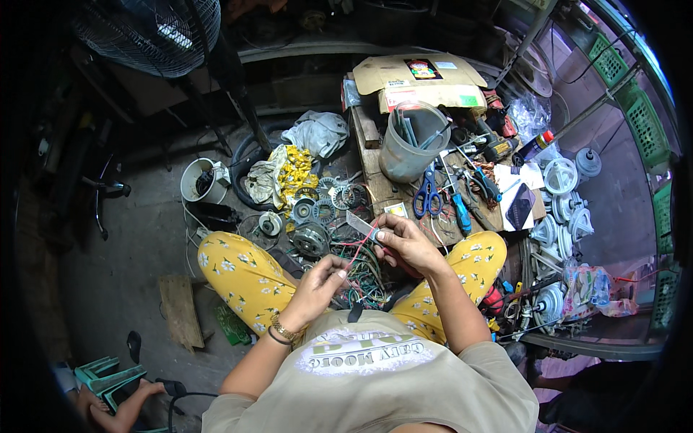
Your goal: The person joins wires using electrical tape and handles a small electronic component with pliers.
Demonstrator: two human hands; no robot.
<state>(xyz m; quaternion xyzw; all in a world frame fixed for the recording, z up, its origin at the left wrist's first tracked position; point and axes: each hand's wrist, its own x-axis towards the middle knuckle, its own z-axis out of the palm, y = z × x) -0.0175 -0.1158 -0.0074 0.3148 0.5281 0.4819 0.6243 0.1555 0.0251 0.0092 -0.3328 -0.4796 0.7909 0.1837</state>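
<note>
Cardboard carton [369, 78], brown, with four labels [424, 69], print illegible, lies beyond one grey plastic bucket [408, 160]. The right hand [413, 247] grips one flat-bladed grey knife [359, 224]; the left hand [322, 282] pinches one thin red wire [357, 251] strung between both.

Wood bench [377, 189], fwd of R hand [406, 247] | scissors [428, 198], nr fwd-R | screwdriver [460, 214], farther R | grey bucket [403, 157], fwd | floor [141, 245], L of same | white pail [196, 189], fwd-L | plank [179, 310], back-L
</note>
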